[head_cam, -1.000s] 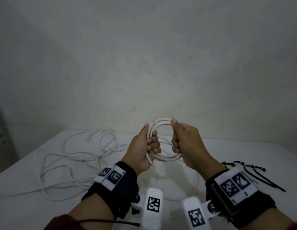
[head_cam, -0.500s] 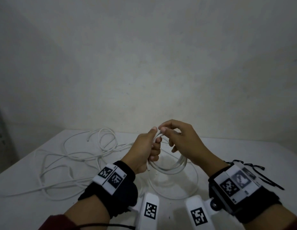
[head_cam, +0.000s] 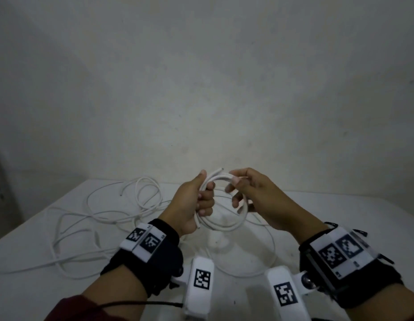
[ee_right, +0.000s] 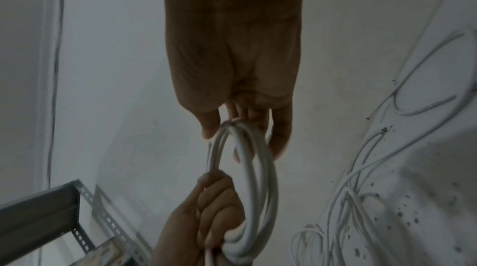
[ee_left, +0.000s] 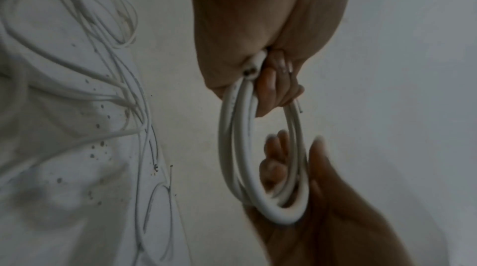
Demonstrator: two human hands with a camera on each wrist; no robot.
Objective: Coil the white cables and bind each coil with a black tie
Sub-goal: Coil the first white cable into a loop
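Observation:
A white cable coil of several turns hangs in the air above the table between both hands. My left hand grips its left side in a fist, thumb up along the strands. My right hand pinches the top strands with thumb and forefinger, the other fingers curled through the loop. One cable end sticks out at the top. In the left wrist view the coil hangs from the left hand. In the right wrist view the right hand curls over the coil.
Loose white cables sprawl over the left half of the white table, and one thin loop lies under the hands. Black ties lie at the right, mostly hidden by my right wristband. A grey metal rack stands beyond the table.
The right hand let go of the coil's right side, went up to the top, and now pinches the strands there. The left hand kept its grip and tilted the coil.

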